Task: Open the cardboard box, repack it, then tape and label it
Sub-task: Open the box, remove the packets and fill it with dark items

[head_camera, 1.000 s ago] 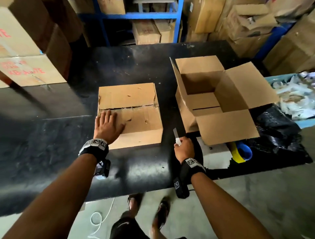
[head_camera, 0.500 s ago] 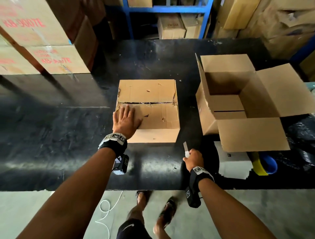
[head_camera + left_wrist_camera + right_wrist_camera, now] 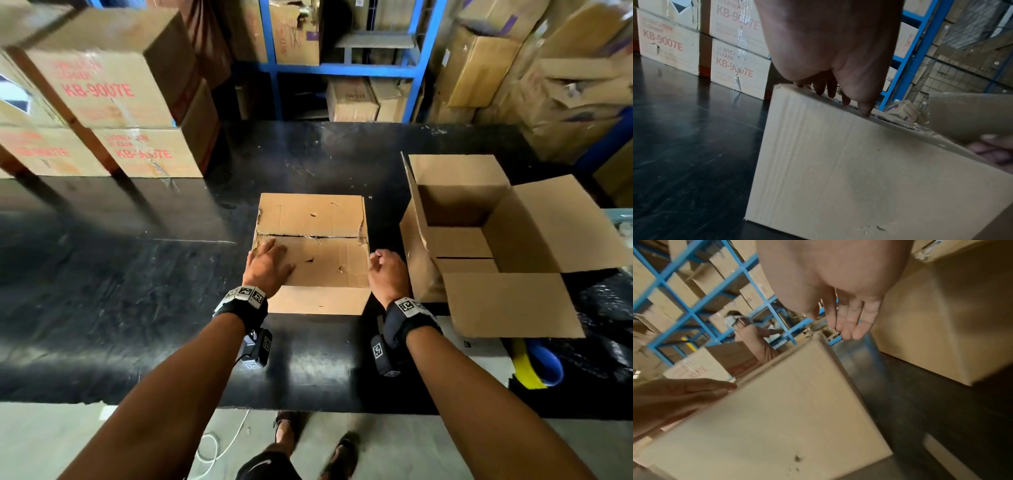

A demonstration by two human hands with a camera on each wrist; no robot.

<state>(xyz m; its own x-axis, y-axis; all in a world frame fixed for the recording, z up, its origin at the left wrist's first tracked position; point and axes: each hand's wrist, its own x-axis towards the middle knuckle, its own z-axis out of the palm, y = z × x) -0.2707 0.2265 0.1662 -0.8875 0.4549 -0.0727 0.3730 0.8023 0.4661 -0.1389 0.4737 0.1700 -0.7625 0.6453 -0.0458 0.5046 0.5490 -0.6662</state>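
Note:
A closed, worn cardboard box (image 3: 322, 219) with a slit centre seam sits mid-table. My left hand (image 3: 269, 263) lies flat on its near-left top, and the left wrist view shows the fingertips (image 3: 846, 100) touching the top edge. My right hand (image 3: 387, 270) hovers by the box's right side. In the right wrist view its fingers (image 3: 851, 318) hang relaxed and hold nothing. A second, empty box (image 3: 455, 240) stands open to the right with its flaps spread.
The black table (image 3: 137, 291) carries stacked KB-9007E cartons (image 3: 102, 102) at the back left. A blue and yellow tape roll (image 3: 537, 366) and white sheets (image 3: 479, 346) lie under the open box's near flap. Blue racking (image 3: 342, 68) stands behind. Another person (image 3: 754, 337) works beyond.
My right hand has moved from the table's front edge up to the closed box's right side and no longer holds the white cutter. My left hand has stayed on the box.

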